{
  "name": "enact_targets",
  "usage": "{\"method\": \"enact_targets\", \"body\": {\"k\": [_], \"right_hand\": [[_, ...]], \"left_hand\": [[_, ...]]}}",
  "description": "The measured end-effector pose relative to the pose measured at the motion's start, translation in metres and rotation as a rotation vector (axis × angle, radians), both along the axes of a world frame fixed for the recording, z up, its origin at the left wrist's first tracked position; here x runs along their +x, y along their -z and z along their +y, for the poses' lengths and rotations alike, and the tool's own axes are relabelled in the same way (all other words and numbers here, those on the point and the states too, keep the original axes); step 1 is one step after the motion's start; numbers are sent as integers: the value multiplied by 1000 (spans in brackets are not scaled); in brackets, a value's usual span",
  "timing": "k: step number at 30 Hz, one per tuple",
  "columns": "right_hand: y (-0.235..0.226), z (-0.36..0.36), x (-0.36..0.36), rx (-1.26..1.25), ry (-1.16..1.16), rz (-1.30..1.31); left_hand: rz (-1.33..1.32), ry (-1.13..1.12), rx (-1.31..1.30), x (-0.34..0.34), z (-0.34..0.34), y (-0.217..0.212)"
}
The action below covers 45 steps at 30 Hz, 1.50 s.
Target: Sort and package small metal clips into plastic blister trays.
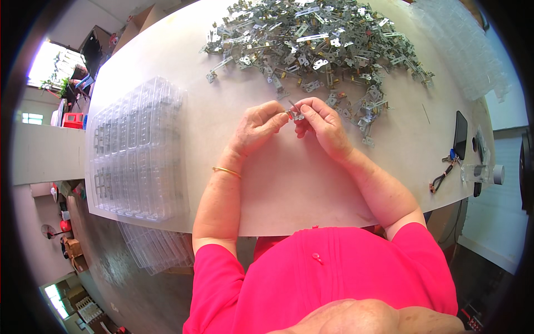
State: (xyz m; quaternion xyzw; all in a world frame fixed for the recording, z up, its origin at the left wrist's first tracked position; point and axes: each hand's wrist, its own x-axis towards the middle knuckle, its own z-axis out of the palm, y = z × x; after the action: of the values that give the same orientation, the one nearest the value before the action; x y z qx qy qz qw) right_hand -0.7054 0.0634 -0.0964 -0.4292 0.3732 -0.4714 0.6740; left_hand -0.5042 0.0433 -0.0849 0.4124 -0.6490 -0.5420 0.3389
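A small metal bracket [296, 115] is held between both hands above the pale table [289, 183], just in front of the big heap of metal brackets [317, 44]. The left hand [257, 129] is closed to a pinch, thumb and forefinger pressed on the part's left end, the other fingers curled in. The right hand [321, 126] is likewise nearly closed — its fingertips are gathered on the part's right side, where a thin pin stands up from it.

To the left, a stack of clear plastic trays [136, 150] is laid flat, with rows of compartments; more clear trays [464, 47] are piled at the far right. A dark phone [460, 134], keys [448, 167] and a clear bottle [481, 173] are seen near the right edge.
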Motion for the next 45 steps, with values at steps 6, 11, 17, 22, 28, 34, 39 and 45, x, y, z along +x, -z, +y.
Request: {"method": "enact_targets", "body": {"k": [6,11,17,22,28,34,39,45], "right_hand": [[12,-5,-1,-173,23,27],[11,-3,4,-284,177,-78],[10,0,11,-312,211,-63],[12,0,5,-219,126,93],[11,-2,5,-224,183,-16],[10,-1,7,-240,203,-59],[4,4,5,-228,191,200],[-4,10,10,-199,214,305]], "left_hand": [[3,94,-16,0,1,0],[-73,34,-62,-9,6,-4],[-156,-193,-395,-9,3,0],[-213,-152,-651,-14,2,1],[-161,-65,-348,-4,3,-3],[-81,-5,-45,-4,4,-5],[2,-155,-46,-6,2,0],[-84,-210,-282,-11,2,7]]}}
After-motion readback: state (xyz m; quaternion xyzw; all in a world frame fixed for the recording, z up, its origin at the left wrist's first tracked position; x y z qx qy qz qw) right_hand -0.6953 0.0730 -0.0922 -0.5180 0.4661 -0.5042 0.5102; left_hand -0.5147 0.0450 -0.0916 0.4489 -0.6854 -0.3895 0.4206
